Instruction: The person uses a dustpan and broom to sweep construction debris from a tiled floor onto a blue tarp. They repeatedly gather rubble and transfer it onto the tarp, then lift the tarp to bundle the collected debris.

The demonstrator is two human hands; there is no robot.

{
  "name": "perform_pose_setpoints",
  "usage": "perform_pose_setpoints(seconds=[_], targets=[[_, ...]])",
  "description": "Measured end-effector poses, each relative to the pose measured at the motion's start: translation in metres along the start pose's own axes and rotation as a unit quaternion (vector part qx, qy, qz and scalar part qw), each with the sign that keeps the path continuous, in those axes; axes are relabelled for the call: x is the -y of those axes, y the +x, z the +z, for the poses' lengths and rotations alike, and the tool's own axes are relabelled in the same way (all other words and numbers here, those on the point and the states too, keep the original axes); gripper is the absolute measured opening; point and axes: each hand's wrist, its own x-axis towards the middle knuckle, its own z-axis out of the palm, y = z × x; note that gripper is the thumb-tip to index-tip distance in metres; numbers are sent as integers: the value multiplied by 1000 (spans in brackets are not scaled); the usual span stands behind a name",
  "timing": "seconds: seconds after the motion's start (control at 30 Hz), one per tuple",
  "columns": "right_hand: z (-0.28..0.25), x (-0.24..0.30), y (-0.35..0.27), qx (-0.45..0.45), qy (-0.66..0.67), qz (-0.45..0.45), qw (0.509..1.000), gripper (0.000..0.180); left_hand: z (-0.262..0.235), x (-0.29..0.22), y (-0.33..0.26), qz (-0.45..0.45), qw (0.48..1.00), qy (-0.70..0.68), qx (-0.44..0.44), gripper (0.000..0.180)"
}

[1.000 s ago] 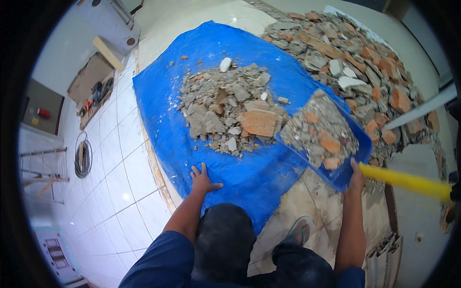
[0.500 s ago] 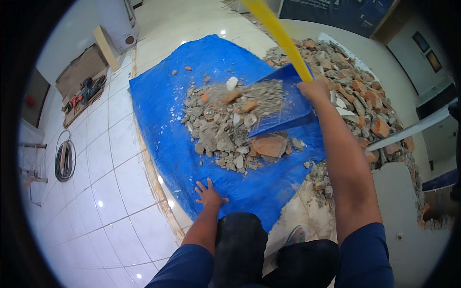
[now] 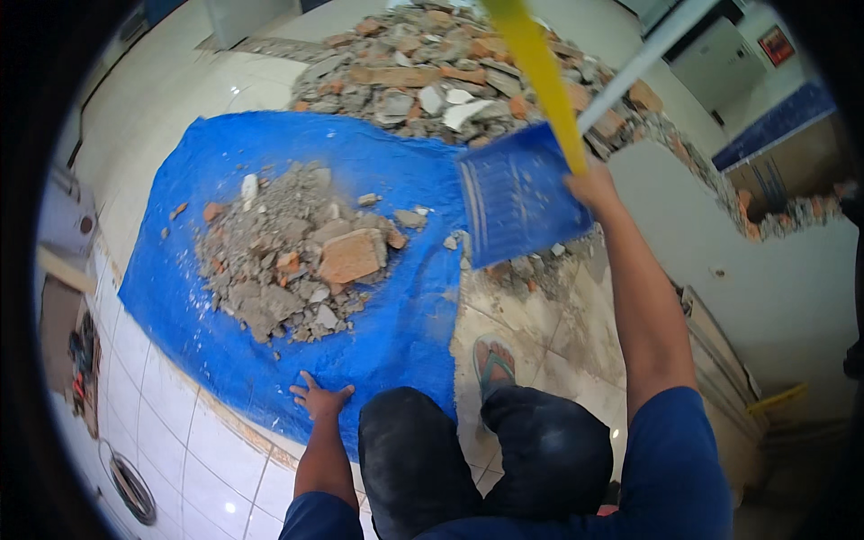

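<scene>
The shovel (image 3: pixel 520 205) is blue with a yellow handle; its blade hangs tilted over the right edge of the tarp (image 3: pixel 396 315), bare of load, with the handle running up and far out of view. The right hand (image 3: pixel 589 187) is closed around the handle just above the blade. The tarp is blue and lies spread on the floor (image 3: pixel 180 108), left of centre. On it sits a heap (image 3: pixel 288 256) of grey rubble with brick pieces, one large orange chunk near its right side. The left hand (image 3: pixel 319 396) lies flat and open, fingers spread, on the tarp's near edge, holding nothing. A little loose rubble (image 3: pixel 531 270) lies on the floor just under the blade. Far beyond the tarp is a bigger pile (image 3: pixel 432 76) of broken brick and mortar. The person crouches, dark trousers and one sandalled foot (image 3: pixel 493 364) showing near the tarp's right edge.
</scene>
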Motion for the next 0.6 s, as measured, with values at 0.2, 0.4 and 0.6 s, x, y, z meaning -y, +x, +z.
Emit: perform_pose_setpoints(seconds=[0.2,0.4,0.6], targets=[[-28,-247,-243,-85,164,378,907,27,18,12,22,61,996,46,-54,147],[-33,-314,-419,-187,245,559,770,30,21,16,29,58,996,60,-39,149],[42,-321,-412,-196,266,553,765,21,22,16,32,51,995,74,-42,151]])
